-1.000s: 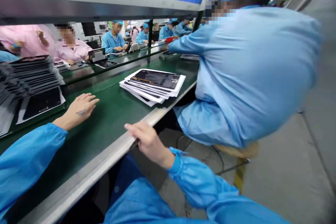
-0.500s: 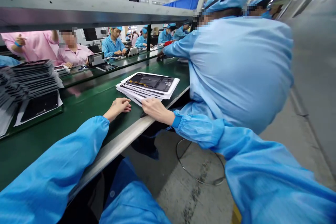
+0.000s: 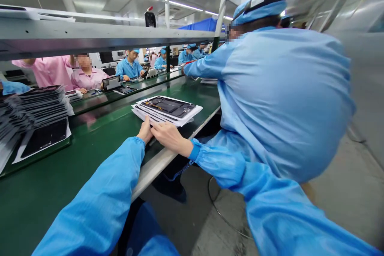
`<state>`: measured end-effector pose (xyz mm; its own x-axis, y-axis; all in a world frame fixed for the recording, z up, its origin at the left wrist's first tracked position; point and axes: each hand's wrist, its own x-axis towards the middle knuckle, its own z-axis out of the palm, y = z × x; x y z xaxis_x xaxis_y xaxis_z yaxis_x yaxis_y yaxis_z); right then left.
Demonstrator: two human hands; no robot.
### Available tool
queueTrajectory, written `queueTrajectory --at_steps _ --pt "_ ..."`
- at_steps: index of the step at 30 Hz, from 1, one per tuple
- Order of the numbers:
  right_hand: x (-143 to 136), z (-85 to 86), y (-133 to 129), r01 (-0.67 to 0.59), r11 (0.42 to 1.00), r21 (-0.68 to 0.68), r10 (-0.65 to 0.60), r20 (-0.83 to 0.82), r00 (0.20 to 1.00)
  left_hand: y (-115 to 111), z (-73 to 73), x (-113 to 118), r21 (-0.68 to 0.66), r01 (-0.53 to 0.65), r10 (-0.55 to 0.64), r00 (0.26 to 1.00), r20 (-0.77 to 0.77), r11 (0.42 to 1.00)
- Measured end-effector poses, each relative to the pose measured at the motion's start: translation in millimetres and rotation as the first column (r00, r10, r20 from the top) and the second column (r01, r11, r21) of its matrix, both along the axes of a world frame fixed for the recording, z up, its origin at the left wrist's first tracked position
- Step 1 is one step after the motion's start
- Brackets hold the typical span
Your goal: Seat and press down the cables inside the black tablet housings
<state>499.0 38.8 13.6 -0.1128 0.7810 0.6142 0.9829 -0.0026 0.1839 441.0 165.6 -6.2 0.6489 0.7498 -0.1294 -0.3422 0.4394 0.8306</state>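
Observation:
A small stack of dark tablet housings with white sheets between them [image 3: 172,106] lies on the green bench, the top housing's inner side facing up. At the stack's near edge my left hand [image 3: 145,130] is closed, fingertips pointing up against the sheets. My right hand [image 3: 168,136] meets it from the right, its thumb and fingers pinched together close to the same edge. The fingertips of the two hands nearly touch. Whatever lies between them is too small or hidden to make out.
A tall pile of interleaved dark panels [image 3: 39,108] stands at left on the green bench [image 3: 90,156]. A co-worker in blue [image 3: 279,88] leans over the bench close on my right. A metal shelf [image 3: 99,34] spans above. Other people sit across the bench.
My left hand has moved right to the stack's near edge, its fingers closing. My right hand has shifted slightly left and meets it. My view has tilted up a little.

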Motion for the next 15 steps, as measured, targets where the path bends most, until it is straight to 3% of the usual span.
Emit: queueTrajectory --at_steps 3,6,8,10,15 --pt "30 1.7 -22 0.061 0.955 0.291 -0.014 -0.16 0.987 11 1.5 -4 -0.018 0.026 -0.026 0.999 0.02 0.999" --pt "72 4.3 -28 0.239 0.829 0.506 -0.037 -0.377 0.926 18 2.4 -9 -0.042 0.043 -0.041 0.998 0.037 0.998" --pt "93 2.4 -13 0.309 0.793 0.525 -0.022 -0.481 0.876 20 1.8 -10 -0.062 0.053 -0.051 0.998 0.038 0.997" --pt "102 -2.6 12 0.335 0.807 0.487 -0.013 -0.551 0.834 21 0.6 -9 -0.078 0.064 -0.061 0.997 0.036 0.995" --pt "86 -13.9 64 0.318 0.872 0.371 0.004 -0.655 0.755 23 -1.4 -8 -0.084 0.077 -0.074 0.996 0.045 0.993"
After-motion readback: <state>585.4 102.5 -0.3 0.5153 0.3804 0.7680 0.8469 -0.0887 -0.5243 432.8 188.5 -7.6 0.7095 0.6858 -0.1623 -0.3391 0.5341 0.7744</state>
